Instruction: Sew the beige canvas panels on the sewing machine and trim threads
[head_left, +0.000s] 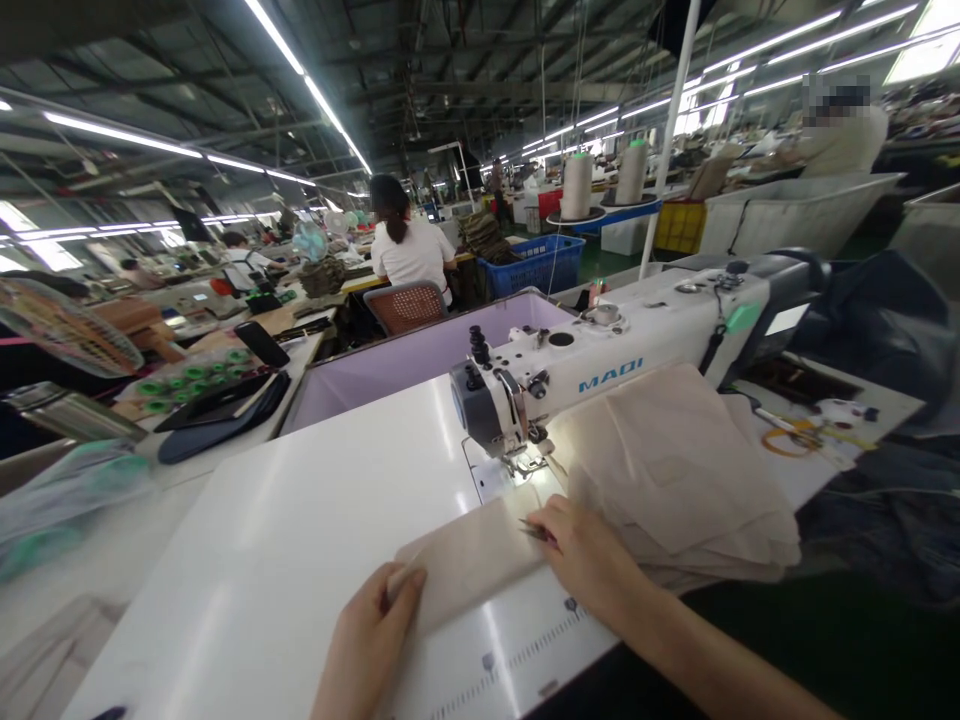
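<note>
A folded beige fabric piece [472, 555] lies on the white sewing table in front of the needle area. My left hand [375, 630] pinches its left edge between thumb and fingers. Over the right end of the fabric, my right hand [589, 555] is closed around thread snips [534, 530], whose pointed metal blades face left. The handle of the snips is hidden in my fingers. Just beyond stands the white sewing machine [585, 350], its presser foot [529, 462] lit by a lamp. A pile of beige fabric pieces [667, 470] rests against the machine's right side.
Behind the white tabletop [300, 520] is a lilac-lined bin [390, 370]. Scissors with orange handles [795, 437] lie at the right. To the left are green-ended thread spools [195, 380], a metal flask [71, 410] and a fan [67, 325]. A person [412, 245] sits ahead.
</note>
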